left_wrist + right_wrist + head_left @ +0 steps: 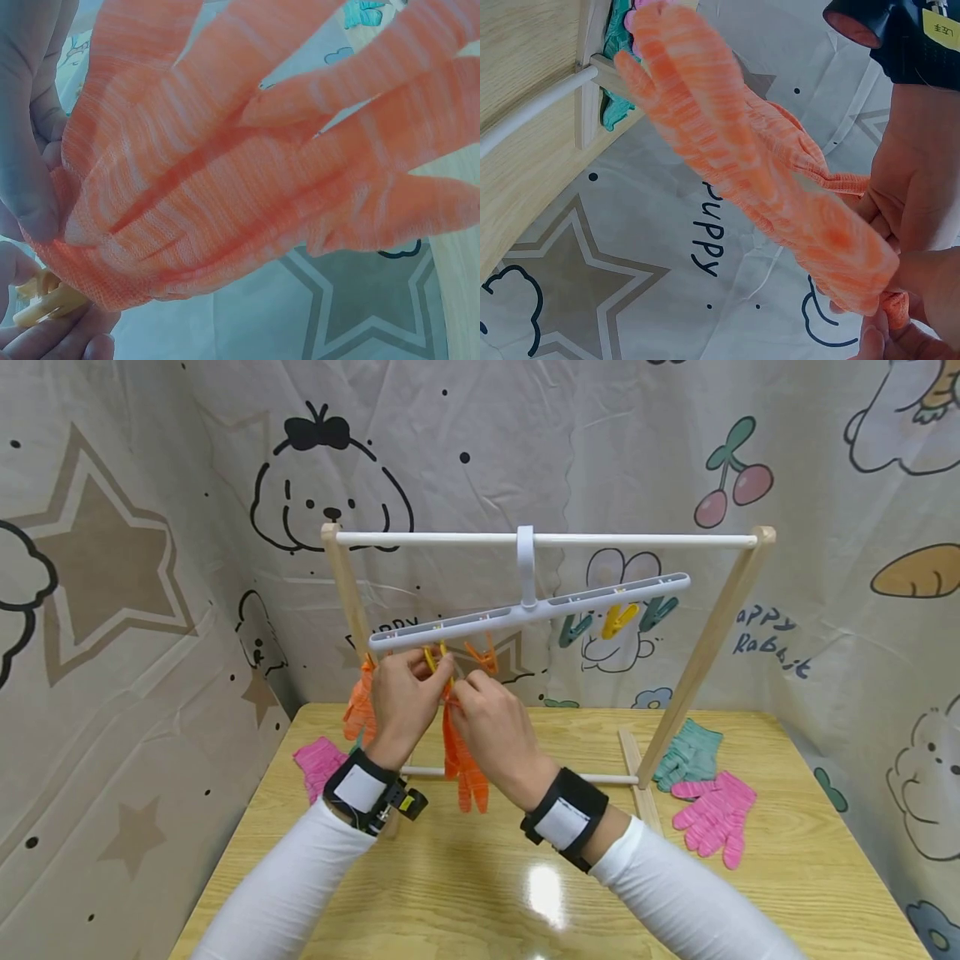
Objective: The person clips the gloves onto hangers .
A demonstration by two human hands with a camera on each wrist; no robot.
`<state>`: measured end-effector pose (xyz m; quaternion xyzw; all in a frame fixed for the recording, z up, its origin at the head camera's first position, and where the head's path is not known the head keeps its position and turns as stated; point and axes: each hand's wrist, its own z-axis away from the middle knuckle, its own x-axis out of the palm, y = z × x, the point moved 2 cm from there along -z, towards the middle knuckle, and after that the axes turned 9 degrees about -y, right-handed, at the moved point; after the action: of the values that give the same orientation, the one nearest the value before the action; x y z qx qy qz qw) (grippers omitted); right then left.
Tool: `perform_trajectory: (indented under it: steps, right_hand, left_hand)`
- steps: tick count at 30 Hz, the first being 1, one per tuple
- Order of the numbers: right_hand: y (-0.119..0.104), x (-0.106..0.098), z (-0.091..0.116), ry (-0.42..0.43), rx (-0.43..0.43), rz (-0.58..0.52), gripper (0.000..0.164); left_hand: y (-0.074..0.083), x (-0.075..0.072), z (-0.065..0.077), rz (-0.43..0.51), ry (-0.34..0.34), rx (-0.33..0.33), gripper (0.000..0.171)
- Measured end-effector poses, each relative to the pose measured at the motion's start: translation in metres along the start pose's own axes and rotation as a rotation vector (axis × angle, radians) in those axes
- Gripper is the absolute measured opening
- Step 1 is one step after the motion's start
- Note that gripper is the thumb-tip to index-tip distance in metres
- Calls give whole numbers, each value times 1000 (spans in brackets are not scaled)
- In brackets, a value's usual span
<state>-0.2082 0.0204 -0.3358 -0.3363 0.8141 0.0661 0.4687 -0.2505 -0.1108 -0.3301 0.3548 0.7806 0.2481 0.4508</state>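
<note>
My left hand [405, 697] pinches a yellow clothespin [431, 658] that hangs under the left half of the white hanger [450, 628]. Just beside it, my right hand [495, 722] pinches the cuff of an orange striped knit glove [465, 768]. The glove's fingers dangle downward. In the left wrist view the yellow clothespin [52, 301] sits close against the glove's cuff, and the glove [225, 195] fills most of the picture. A second orange glove [360, 702] hangs near the hanger's left end, partly behind my left hand.
The hanger hooks over the white bar [637, 539] of a wooden rack [697, 668], tilted down at left. An orange clothespin [483, 657] and teal and yellow ones [618, 621] hang from it. Pink [716, 818] and teal gloves [690, 753] lie at right, another pink glove [321, 764] at left.
</note>
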Motion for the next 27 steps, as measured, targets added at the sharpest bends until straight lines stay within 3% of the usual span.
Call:
perform_trajectory:
  steps: [11,27]
  right_hand:
    - [0,3,2,-23,11,-14,12]
    - [2,7,5,-16,8,2,13]
  left_hand:
    - [-3,0,1,-7,-10,-16,26]
    - [-5,3,1,-15,-18,-28,29]
